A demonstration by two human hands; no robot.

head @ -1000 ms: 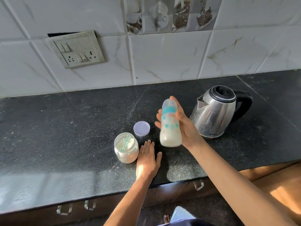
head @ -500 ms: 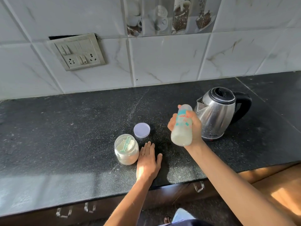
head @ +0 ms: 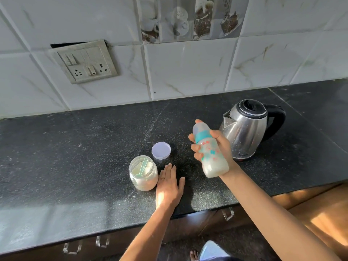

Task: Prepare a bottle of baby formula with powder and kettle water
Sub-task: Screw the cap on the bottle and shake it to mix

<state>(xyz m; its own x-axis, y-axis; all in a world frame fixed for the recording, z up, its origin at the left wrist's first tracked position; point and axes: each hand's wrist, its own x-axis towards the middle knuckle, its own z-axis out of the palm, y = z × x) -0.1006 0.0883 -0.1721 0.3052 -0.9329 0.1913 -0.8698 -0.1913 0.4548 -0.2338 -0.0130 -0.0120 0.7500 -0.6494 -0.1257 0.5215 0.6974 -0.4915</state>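
My right hand (head: 218,147) grips a capped baby bottle (head: 210,153) above the counter, tilted with its top leaning away to the left. Milky white liquid fills its lower part; a teal ring sits below the cap. My left hand (head: 168,187) lies flat on the black counter (head: 75,147), fingers apart, holding nothing. Just left of it stands an open jar of white powder (head: 144,173) with a pale green scoop inside. The jar's lilac lid (head: 161,150) lies behind it. A steel kettle (head: 244,129) with a black lid and handle stands behind the bottle, to the right.
A switch and socket plate (head: 84,62) hangs loose on the tiled wall at the back left. The counter's front edge runs above drawers with metal handles (head: 102,242). Sunlight falls on the floor at the lower right.
The bottle in my right hand has swung right and up, then back down and left with its top tilted away, blurred by motion. My left hand has stayed flat on the counter.
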